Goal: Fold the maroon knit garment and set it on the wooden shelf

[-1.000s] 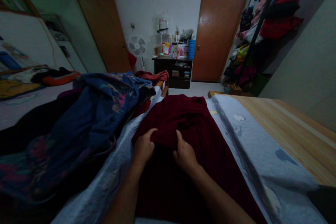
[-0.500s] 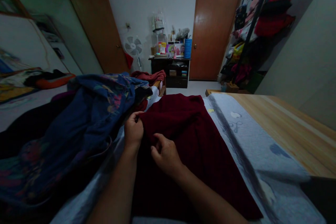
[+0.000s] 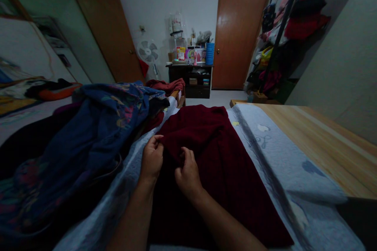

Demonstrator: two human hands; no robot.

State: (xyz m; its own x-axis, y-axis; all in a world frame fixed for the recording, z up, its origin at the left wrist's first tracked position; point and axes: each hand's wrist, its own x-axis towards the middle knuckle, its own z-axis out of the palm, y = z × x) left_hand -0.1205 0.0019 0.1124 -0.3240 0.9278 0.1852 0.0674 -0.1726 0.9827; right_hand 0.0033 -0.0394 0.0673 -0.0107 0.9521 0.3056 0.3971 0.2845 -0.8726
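A dark red garment [image 3: 232, 172] is spread over a light blue patterned bed cover [image 3: 271, 145], with creases near its far part. At the garment's left edge, my left hand [image 3: 152, 157] pinches the cloth between thumb and fingertips. Close beside it on the right, my right hand [image 3: 188, 172] has its fingers curled on a raised fold of the same garment. Its fingertips are partly hidden in the dark cloth. What lies under the fold cannot be made out.
A heap of clothes with a blue floral garment [image 3: 103, 125] lies to the left. A wooden board surface [image 3: 318, 137] runs along the right. Further off stand a dark cabinet [image 3: 190, 80], a white fan [image 3: 149, 53] and a wooden door [image 3: 235, 39].
My left hand has come slightly nearer with the garment's edge. My right hand has shifted a little to the right, its fingers now curled closer on the fold.
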